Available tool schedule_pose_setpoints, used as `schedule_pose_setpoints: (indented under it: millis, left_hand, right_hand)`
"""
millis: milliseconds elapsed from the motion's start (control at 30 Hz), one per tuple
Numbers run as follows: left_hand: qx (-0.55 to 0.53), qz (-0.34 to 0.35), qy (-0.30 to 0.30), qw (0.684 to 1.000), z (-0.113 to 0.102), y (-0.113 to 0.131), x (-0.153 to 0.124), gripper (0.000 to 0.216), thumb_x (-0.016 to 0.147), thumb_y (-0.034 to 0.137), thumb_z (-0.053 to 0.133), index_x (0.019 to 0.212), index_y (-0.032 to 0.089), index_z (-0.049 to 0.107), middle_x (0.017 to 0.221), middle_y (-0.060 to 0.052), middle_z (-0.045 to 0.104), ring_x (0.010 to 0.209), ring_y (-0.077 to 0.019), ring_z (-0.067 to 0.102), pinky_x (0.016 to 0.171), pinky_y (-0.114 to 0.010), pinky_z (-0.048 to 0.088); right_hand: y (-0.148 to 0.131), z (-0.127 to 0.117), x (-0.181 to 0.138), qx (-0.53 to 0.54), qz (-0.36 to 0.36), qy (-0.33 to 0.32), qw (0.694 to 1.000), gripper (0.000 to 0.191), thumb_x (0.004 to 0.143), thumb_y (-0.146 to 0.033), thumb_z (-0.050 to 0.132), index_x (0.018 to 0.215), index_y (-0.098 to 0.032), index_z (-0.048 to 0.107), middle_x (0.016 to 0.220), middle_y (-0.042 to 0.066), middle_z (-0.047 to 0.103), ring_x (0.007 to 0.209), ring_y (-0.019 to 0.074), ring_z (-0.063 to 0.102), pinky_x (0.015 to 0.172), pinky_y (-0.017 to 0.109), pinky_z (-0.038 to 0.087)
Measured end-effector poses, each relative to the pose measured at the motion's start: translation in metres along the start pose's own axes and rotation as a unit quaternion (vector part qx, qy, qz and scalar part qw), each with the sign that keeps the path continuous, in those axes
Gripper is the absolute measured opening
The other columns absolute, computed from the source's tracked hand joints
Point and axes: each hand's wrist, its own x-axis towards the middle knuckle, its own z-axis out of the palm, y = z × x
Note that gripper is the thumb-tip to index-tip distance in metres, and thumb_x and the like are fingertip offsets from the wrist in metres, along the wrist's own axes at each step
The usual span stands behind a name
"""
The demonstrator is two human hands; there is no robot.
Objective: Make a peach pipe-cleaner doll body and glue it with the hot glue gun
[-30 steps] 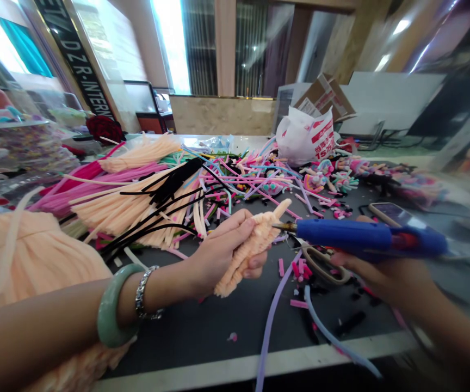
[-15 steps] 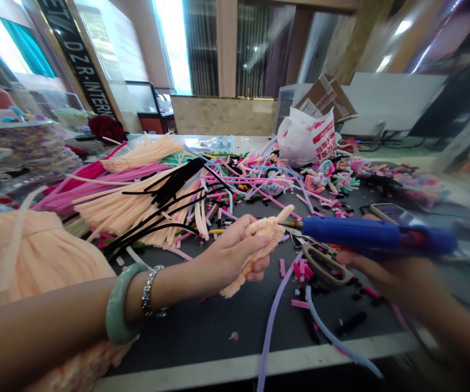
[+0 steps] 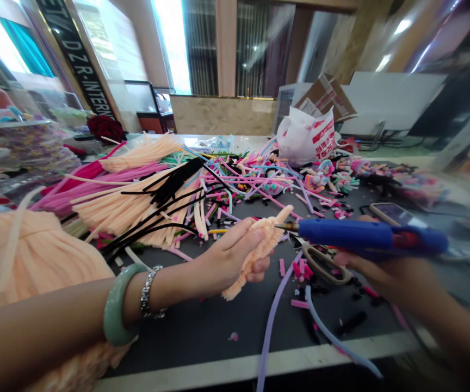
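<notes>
My left hand (image 3: 235,260) is clamped around a peach pipe-cleaner bundle (image 3: 264,242), pinching it between fingers and thumb, while my right hand (image 3: 382,277) grips a blue glue gun (image 3: 365,237). My hands stay apart, with the bundle between them and the gun's metal nozzle (image 3: 286,226) just beside it. A tight pinch should stop the fuzzy stems springing loose, and a steady nozzle should keep glue off my fingers. Scissors (image 3: 325,265) lie on the tabletop (image 3: 202,343) below.
</notes>
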Motion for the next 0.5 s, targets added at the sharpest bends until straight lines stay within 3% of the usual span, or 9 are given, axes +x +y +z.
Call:
schedule_pose_setpoints:
  millis: [333,500]
  left_hand:
    - [-0.009,-0.009,0.009,1.000,0.0023,0.0030,-0.0013,0.018,0.092,0.035,0.044,0.093,0.017,0.043,0.076,0.002,0.046,0.055,-0.0039,0.042,0.047,-0.015,0.032]
    - [-0.020,-0.024,0.013,0.999,0.0015,0.0035,-0.0007,0.016,0.092,0.033,0.042,0.091,0.018,0.042,0.072,0.002,0.047,0.052,-0.0045,0.042,0.047,-0.016,0.031]
  right_hand:
    - [-0.0009,-0.0004,0.0010,0.020,0.019,-0.021,0.999,0.028,0.077,-0.053,0.059,0.077,-0.025,0.061,0.072,0.002,0.065,0.064,0.0205,0.064,0.062,0.032,0.054]
    - [-0.0037,0.0014,-0.0011,0.073,0.055,-0.065,0.994,0.023,0.077,-0.047,0.062,0.071,-0.025,0.057,0.066,-0.001,0.059,0.057,0.0176,0.060,0.056,0.029,0.052]
